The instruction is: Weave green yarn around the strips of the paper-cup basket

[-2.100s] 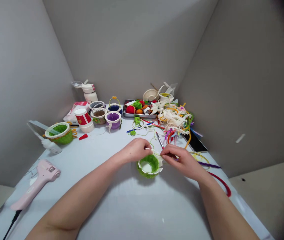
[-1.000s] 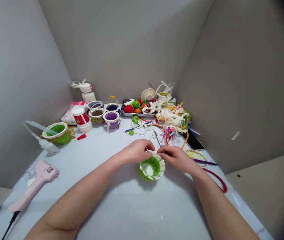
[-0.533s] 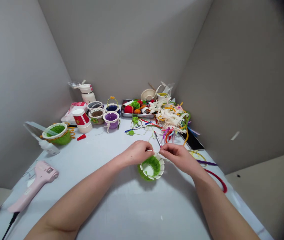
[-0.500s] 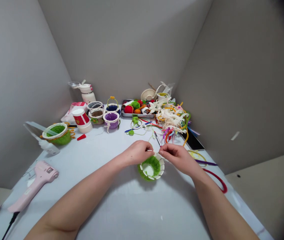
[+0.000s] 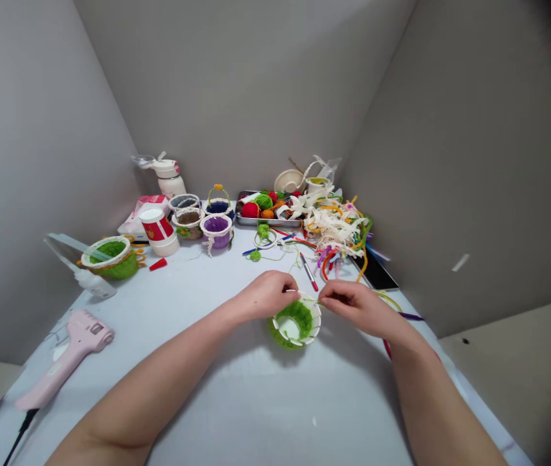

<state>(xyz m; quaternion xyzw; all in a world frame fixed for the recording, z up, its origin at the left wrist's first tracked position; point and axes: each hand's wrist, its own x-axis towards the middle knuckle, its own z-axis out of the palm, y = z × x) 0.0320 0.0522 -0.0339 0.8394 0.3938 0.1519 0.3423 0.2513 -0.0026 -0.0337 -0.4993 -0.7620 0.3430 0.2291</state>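
Observation:
A small white cup [image 5: 315,325] with slit sides, woven inside and out with green yarn [image 5: 303,317], stands on the table in front of me. At its far left rim, my left hand [image 5: 270,294] is closed, thumb and finger pinching the edge. My right hand [image 5: 350,303] is just right of the cup, its fingertips pinching a thin green strand that runs to the rim. Just beyond, a pen [image 5: 309,272] with a red end lies on the table. A small green yarn ball [image 5: 255,256] rests farther back with loose thread around it.
A pink glue gun [image 5: 69,356] and a white glue bottle [image 5: 94,283] lie at the left, near a green basket [image 5: 127,266]. Several small baskets, including a purple one [image 5: 217,239], stand behind. A metal tray [image 5: 268,222] holds yarn balls. Tangled cords [image 5: 336,226] and a phone [image 5: 377,275] are at the right.
My right hand has moved slightly to the right, away from the cup, drawing the green strand out. My left hand stays at the rim.

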